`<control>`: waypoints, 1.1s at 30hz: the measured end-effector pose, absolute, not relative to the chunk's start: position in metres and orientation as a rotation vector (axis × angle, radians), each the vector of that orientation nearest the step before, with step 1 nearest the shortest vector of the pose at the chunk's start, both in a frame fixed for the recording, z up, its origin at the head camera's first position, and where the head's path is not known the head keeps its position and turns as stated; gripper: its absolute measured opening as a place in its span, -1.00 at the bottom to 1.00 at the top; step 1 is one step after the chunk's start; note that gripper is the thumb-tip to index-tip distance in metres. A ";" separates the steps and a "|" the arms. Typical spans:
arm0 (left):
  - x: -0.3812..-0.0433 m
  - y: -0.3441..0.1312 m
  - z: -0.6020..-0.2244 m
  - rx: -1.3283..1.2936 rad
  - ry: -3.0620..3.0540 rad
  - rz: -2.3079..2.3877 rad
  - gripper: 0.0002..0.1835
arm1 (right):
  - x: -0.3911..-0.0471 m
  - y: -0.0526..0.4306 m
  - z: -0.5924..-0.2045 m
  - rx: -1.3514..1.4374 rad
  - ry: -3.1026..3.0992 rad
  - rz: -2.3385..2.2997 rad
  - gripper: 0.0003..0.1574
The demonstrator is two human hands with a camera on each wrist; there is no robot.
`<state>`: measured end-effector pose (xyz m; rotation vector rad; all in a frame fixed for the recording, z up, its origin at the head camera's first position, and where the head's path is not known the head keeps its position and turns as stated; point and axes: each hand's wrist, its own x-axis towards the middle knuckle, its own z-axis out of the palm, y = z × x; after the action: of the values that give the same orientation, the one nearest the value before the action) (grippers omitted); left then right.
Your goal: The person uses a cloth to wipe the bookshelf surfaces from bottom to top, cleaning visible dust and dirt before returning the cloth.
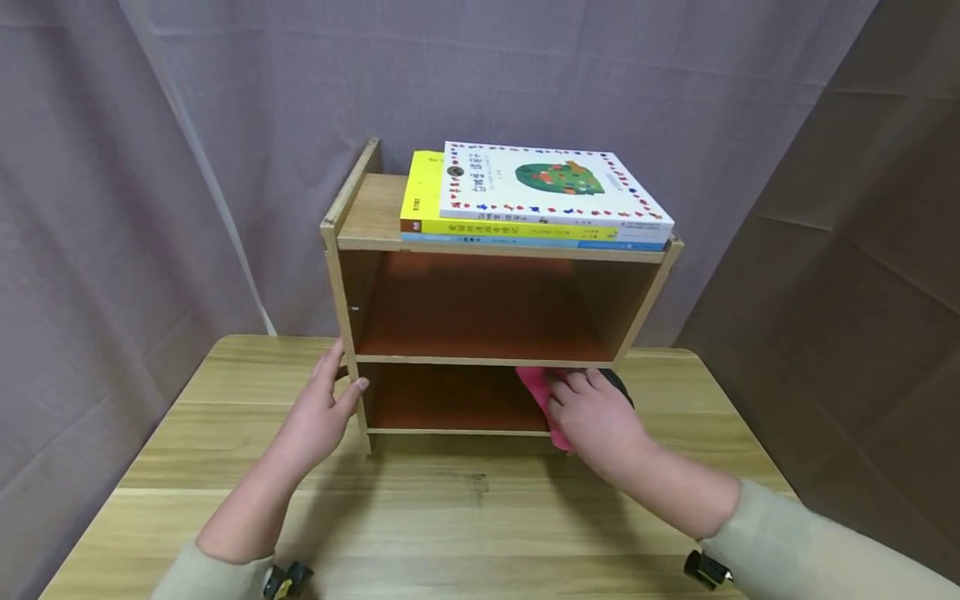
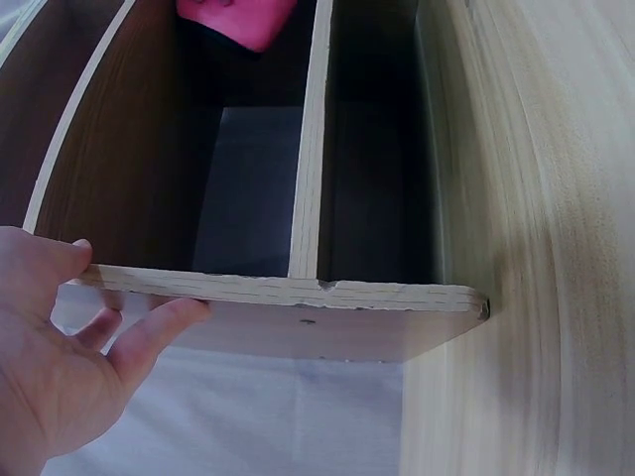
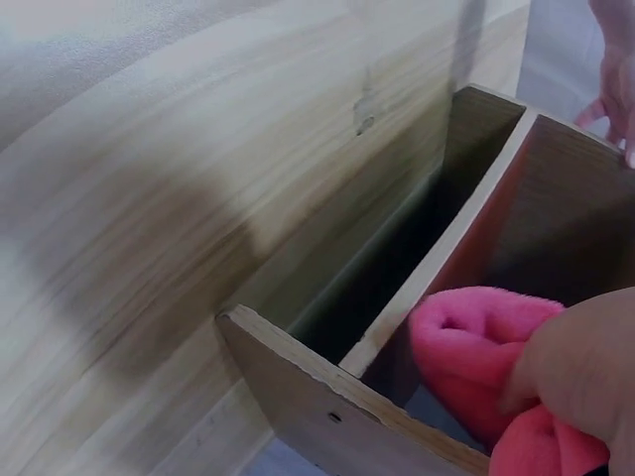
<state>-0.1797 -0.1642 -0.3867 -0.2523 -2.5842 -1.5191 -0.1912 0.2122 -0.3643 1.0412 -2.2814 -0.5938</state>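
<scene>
A small wooden shelf (image 1: 483,361) with two open compartments stands on the table. At its left side panel (image 2: 248,288), my left hand (image 1: 318,412) grips the front edge, thumb at the edge and fingers along the outer face. My right hand (image 1: 600,417) holds a pink plush cloth (image 3: 471,347) at the right end of the lower compartment. The cloth is bunched under the fingers, and a black part shows along its edge in the left wrist view. From the head view, the shelf's right panel is partly hidden behind that hand.
Several books (image 1: 555,183) lie stacked on the shelf's top, a white one uppermost over yellow and blue spines. Under the lower board is a narrow gap above the wooden table (image 1: 465,517). Grey curtains (image 1: 225,83) hang behind and beside the table.
</scene>
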 end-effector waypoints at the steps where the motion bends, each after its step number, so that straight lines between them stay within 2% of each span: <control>1: -0.180 -0.164 -0.387 -0.252 -2.586 -1.521 -0.23 | -0.191 0.213 -0.366 1.025 -2.295 -0.609 -0.64; 5: -0.180 -0.163 -0.388 -0.248 -2.582 -1.553 -0.23 | -0.190 0.214 -0.372 0.982 -2.332 -0.658 -0.37; 7: -0.180 -0.163 -0.389 -0.246 -2.576 -1.577 -0.23 | -0.191 0.215 -0.376 0.973 -2.342 -0.660 -0.33; 17: -0.181 -0.163 -0.388 -0.263 -2.565 -1.511 -0.24 | -0.194 0.215 -0.390 0.945 -2.285 -0.456 -0.55; 26: -0.180 -0.164 -0.388 -0.264 -2.566 -1.493 -0.23 | -0.194 0.208 -0.397 0.909 -2.307 -0.360 -0.41; 33: -0.181 -0.165 -0.389 -0.269 -2.566 -1.458 -0.23 | -0.193 0.204 -0.403 0.882 -2.344 -0.367 -0.39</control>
<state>-0.1807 -0.1647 -0.3886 -0.2693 -2.5656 -1.4581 -0.1927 0.2036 -0.4032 0.8817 -2.3443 -0.3669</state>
